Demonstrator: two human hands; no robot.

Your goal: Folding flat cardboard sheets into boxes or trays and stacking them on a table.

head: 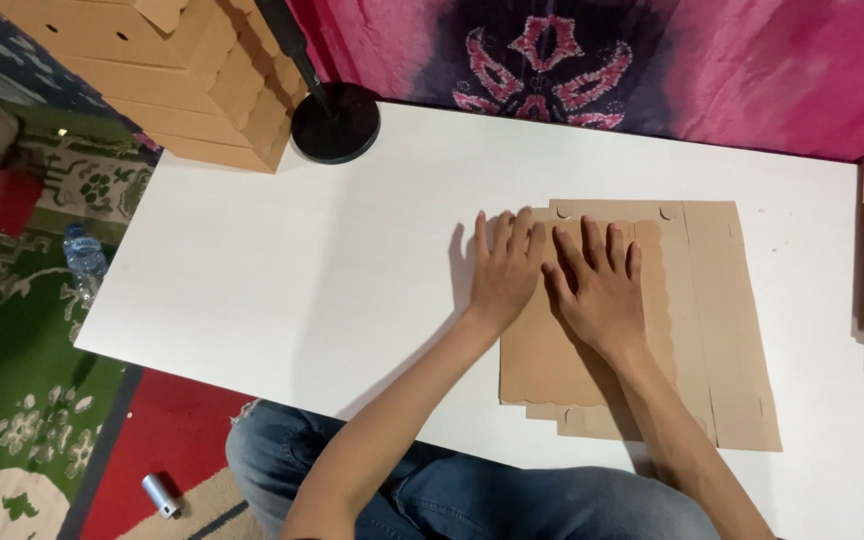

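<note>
In the head view, the flat brown cardboard sheet [697, 320] lies on the white table [302, 260], and both the left hand [505, 268] and the right hand [600, 290] rest open, palms down, side by side on its left folded part, far right of the black round lamp base [335, 122].

Table [282, 260]: plain white, unpatterned. Flat cardboard sheet [722, 330]: uniform light brown — its folded flap carries a scalloped edge. Stacked boxes [182, 80] at the far left corner: the same brown. Lamp base [335, 123]: black. Cloth [652, 60] behind the table: magenta, darkening to purple around a pink tie-dye motif. Rug [12, 390]: green with cream floral figures, red band alongside. Jeans [452, 495]: blue denim. Small cylinder [161, 494] on the floor: apparently silver-grey.
</note>
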